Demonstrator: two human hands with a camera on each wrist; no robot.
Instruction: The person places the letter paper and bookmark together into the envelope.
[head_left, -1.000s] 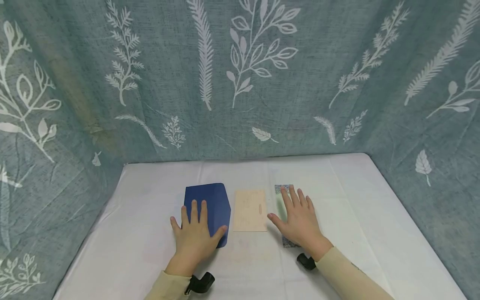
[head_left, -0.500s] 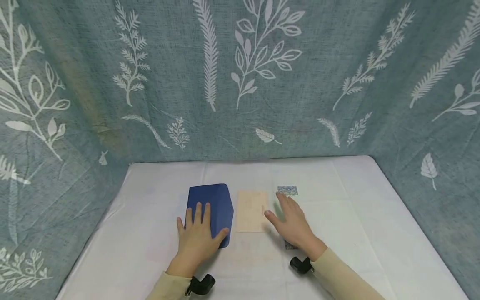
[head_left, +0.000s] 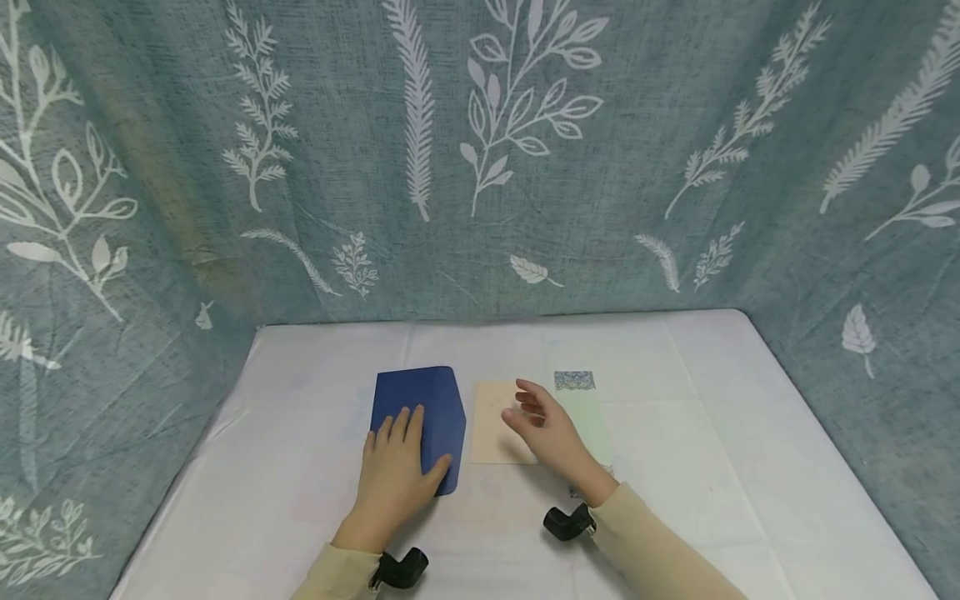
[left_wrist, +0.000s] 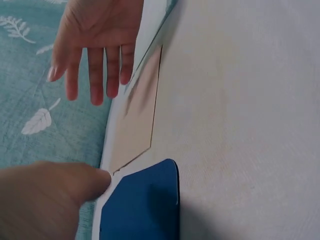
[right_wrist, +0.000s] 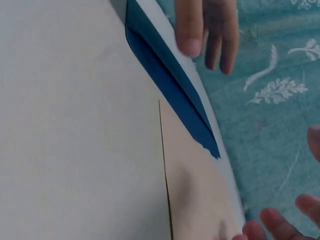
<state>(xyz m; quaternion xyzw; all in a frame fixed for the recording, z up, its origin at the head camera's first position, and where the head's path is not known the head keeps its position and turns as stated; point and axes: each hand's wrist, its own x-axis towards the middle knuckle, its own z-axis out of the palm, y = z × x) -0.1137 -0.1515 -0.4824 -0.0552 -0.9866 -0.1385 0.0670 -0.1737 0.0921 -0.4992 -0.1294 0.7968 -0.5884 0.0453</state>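
Note:
A dark blue envelope (head_left: 441, 398) lies flat at the left with its angled flap edge to the right. My left hand (head_left: 396, 477) is over its lower part, fingers extended and thumb spread; it grips nothing. In the middle lies a cream card (head_left: 489, 437), partly covered in the head view by my right hand (head_left: 551, 433). That hand is raised, palm turned left and fingers loosely bent around nothing, as the left wrist view also shows. Under its wrist and to the right is a pale green paper (head_left: 588, 417) with a patterned blue band (head_left: 574, 380) along its top.
A white cloth (head_left: 690, 467) covers the table. Behind and at both sides hangs a teal curtain (head_left: 337, 167) with white leaf prints. Black wrist-camera mounts (head_left: 401, 568) sit at both sleeves.
My right hand has lifted from the green paper and moved left over the cream card, its palm turning leftward and its fingers bending. My left hand's fingers have drawn closer together on the envelope.

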